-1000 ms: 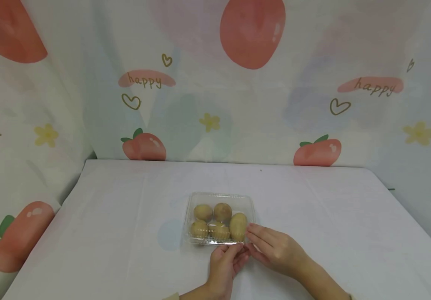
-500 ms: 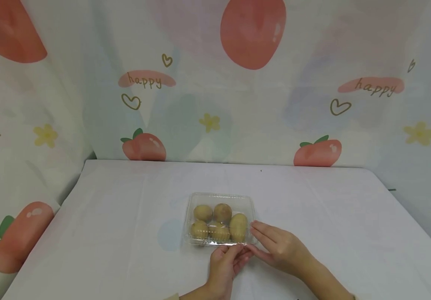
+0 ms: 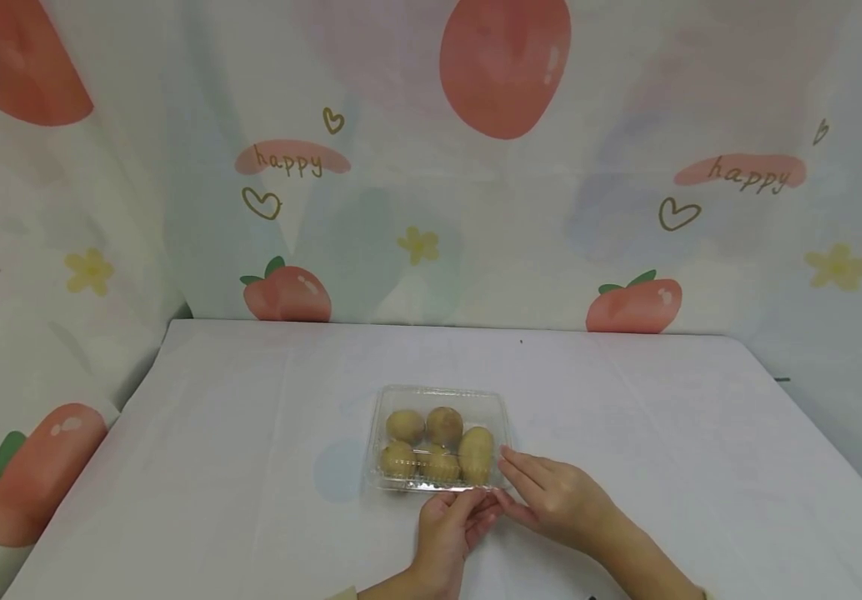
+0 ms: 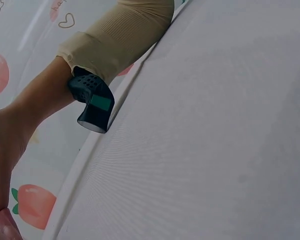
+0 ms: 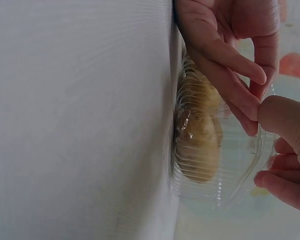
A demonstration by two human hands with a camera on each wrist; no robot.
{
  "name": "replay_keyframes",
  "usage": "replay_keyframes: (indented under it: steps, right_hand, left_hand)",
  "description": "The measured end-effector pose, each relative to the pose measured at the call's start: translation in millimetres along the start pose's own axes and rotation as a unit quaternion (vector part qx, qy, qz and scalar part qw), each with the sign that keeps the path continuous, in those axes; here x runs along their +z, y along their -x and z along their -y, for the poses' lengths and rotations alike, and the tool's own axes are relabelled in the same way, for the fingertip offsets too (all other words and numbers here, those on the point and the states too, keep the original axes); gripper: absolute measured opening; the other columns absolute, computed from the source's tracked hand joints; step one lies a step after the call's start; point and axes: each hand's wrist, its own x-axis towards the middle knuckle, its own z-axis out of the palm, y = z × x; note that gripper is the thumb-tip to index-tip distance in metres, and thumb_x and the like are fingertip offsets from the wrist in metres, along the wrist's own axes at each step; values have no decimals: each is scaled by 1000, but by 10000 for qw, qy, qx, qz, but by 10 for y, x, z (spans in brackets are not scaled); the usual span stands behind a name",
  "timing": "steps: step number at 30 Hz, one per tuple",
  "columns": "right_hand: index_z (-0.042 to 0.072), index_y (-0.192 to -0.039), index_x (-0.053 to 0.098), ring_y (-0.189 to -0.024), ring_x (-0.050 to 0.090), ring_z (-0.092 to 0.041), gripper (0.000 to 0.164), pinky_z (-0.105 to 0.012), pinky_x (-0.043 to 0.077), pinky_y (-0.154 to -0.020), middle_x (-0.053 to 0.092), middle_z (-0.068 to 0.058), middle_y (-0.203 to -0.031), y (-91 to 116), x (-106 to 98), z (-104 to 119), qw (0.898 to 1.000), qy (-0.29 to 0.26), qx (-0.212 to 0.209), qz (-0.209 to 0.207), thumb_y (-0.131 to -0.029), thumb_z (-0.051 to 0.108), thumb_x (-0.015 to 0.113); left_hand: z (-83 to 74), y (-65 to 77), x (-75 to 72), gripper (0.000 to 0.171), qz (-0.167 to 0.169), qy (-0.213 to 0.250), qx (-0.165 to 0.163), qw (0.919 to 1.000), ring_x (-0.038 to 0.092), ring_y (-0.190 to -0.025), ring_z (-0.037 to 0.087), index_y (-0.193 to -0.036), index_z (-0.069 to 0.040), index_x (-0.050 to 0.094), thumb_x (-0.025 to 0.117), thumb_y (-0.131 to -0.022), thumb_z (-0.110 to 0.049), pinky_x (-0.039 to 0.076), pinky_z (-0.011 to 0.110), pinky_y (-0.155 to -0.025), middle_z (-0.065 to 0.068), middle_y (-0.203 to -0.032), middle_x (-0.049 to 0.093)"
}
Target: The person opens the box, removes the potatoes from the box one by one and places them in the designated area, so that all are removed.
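Left hand (image 3: 448, 532) and right hand (image 3: 562, 504) seemingly pinch a ridged plastic box (image 3: 482, 408) of potatoes (image 3: 478, 454).

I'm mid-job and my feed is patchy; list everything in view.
container: 1, clear, on the table near the hands
potatoes: 5 visible, yellowish brown, inside the container
table: 1, white covering, beneath the container
backdrop: pale with red fruit prints, behind and left
curved device: 1, dark with green patch, on a forearm
sleeves: 2, beige, on the arms
left hand: 1, at the container's near edge
right hand: 1, at its near right corner
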Motion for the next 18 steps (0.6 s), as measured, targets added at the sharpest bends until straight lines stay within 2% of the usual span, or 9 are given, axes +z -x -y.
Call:
replay_keyframes:
  steps: [8,18]
  right_hand:
    - [-6,-84,66,-64,65,-19,36,-26,53,-54,68,-15,-84,-41,-11,17,9998,106,33,146,-92,19,41]
    - [-6,-81,66,-59,64,-17,31,-22,52,-51,68,-15,-80,-26,18,-42,9987,291,-395,-155,-87,16,45]
  left_hand:
    - [4,-17,-1,13,19,-103,53,9999,65,-74,12,-89,5,61,55,-84,-6,52,19,-66,15,-84,68]
    - [-14,-18,22,12,-37,-279,18,9996,64,-72,10,-88,3,60,54,-86,-7,50,16,-63,11,-82,68]
